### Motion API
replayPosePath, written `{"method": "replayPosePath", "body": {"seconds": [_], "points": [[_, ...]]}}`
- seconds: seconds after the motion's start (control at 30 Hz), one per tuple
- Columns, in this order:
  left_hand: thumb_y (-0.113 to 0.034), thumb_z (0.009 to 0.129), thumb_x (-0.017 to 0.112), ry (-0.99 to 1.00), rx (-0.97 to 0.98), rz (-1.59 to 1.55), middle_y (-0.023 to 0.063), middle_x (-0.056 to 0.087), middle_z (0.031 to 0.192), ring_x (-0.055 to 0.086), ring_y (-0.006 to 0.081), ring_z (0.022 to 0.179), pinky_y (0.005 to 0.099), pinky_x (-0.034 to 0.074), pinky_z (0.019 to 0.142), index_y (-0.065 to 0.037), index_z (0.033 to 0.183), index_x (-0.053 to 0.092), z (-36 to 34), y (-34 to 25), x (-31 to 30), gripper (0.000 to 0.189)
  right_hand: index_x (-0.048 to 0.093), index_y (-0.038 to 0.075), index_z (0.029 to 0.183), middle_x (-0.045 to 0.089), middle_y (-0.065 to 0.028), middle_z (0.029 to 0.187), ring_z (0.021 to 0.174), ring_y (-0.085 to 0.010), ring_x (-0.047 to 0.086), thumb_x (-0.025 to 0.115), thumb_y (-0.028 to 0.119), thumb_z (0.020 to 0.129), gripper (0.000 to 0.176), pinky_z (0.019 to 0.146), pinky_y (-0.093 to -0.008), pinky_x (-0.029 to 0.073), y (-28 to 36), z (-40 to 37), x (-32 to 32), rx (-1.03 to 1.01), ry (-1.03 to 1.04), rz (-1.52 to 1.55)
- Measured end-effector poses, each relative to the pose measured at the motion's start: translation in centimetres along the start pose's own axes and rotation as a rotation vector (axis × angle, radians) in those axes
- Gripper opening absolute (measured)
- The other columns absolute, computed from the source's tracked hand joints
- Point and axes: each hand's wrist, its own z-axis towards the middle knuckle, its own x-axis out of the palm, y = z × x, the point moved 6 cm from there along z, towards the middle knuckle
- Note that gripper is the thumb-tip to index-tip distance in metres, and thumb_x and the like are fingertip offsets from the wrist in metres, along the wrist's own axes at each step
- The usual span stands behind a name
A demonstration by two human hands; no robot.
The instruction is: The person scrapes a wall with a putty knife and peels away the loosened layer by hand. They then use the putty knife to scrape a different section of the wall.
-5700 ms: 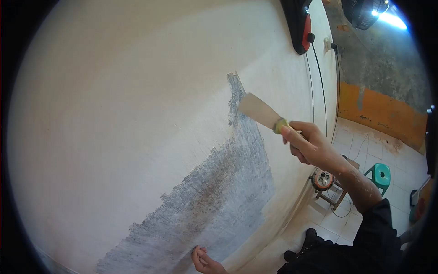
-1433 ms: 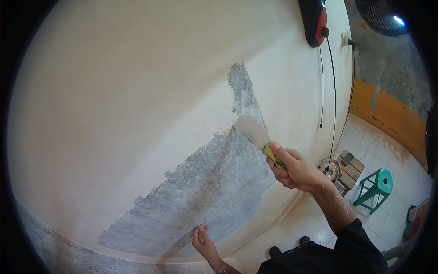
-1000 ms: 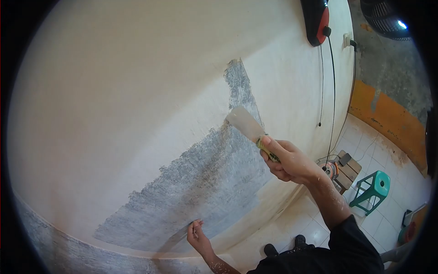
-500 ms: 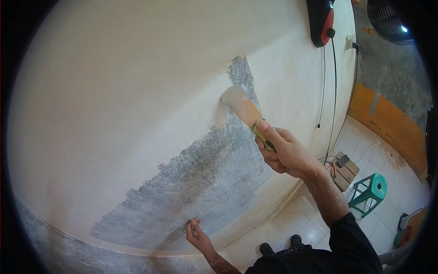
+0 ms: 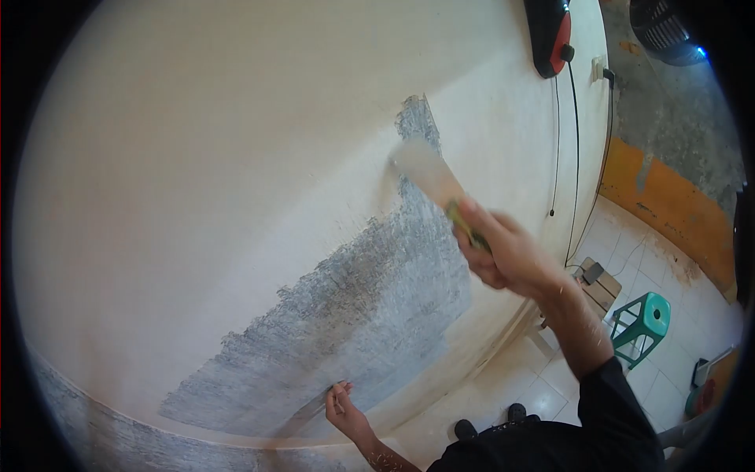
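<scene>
My right hand (image 5: 511,252) is wrapped round the yellow-green handle of a scraper (image 5: 429,171), whose wide metal blade is smeared by motion. The blade lies over the edge between the pale coating and a rough grey bare patch (image 5: 370,291) on the wall (image 5: 197,173). Lower down, my left hand (image 5: 342,405) is at the bottom of the grey patch, its fingers curled and pressed together near the surface. Whatever it may hold is too small to make out. Pale flecks cling to both forearms.
A black and red device (image 5: 550,39) with hanging cords is on the wall at upper right. On the tiled floor stand a green stool (image 5: 649,321) and a low wooden stool (image 5: 602,287). A dark fan-like object (image 5: 668,31) and an orange board (image 5: 668,208) are farther right.
My right hand and the scraper have shifted slightly right and are now blurred. My left hand remains low by the wall. The whole view has moved a little.
</scene>
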Motion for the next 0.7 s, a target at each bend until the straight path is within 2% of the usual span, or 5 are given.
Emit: {"method": "replayPosePath", "body": {"seconds": [0.03,0.13,0.23,0.33,0.7], "points": [[-0.021,0.101,0.055,-0.002,0.009,0.014,0.0122,0.068,0.092,0.065,0.0196,0.086,0.0329,0.049,0.083,0.005,0.095,0.066,0.3,-0.2,0.0,0.029,0.047,0.009,0.084,0.031,0.0084,0.058,0.043,-0.0021,0.025,0.039,0.056,0.103,0.051,0.035,-0.0227,0.019,1.5,0.5,0.3,-0.058,-0.004,-0.02],[-0.03,0.101,0.054,0.032,0.007,0.001,0.0074,0.069,0.089,0.062,0.015,0.085,0.0298,0.043,0.077,0.0,0.097,0.067,0.4,0.2,-0.1,0.033,0.047,0.01,0.084,0.031,0.0084,0.059,0.044,-0.002,0.025,0.039,0.057,0.102,0.051,0.036,-0.0222,0.019,-0.3,-0.7,0.0,0.01,-0.016,-0.001],[-0.028,0.101,0.054,0.041,0.022,-0.024,0.0073,0.069,0.089,0.062,0.015,0.084,0.03,0.043,0.077,0.0,0.097,0.067,0.5,0.4,-0.2,0.032,0.047,0.011,0.084,0.031,0.0085,0.059,0.044,-0.0016,0.025,0.039,0.057,0.102,0.05,0.036,-0.0217,0.019,-1.8,-0.2,-0.1,0.034,-0.04,0.046],[-0.02,0.101,0.055,0.03,0.02,-0.024,0.0122,0.068,0.09,0.064,0.0189,0.083,0.0328,0.049,0.081,0.005,0.093,0.065,0.4,0.0,-0.2,0.029,0.046,0.011,0.085,0.031,0.0085,0.06,0.044,-0.0013,0.024,0.04,0.057,0.102,0.049,0.036,-0.0215,0.018,-0.5,-0.6,-0.6,0.033,-0.067,-0.047],[-0.017,0.101,0.054,0.006,0.052,-0.062,0.0131,0.067,0.088,0.065,0.0205,0.083,0.0341,0.052,0.082,0.007,0.092,0.063,0.5,0.0,0.1,0.027,0.046,0.011,0.085,0.032,0.0083,0.06,0.044,-0.0022,0.024,0.036,0.057,0.103,0.05,0.038,-0.0218,0.018,0.8,-0.6,-0.5,0.038,-0.092,-0.074]]}}
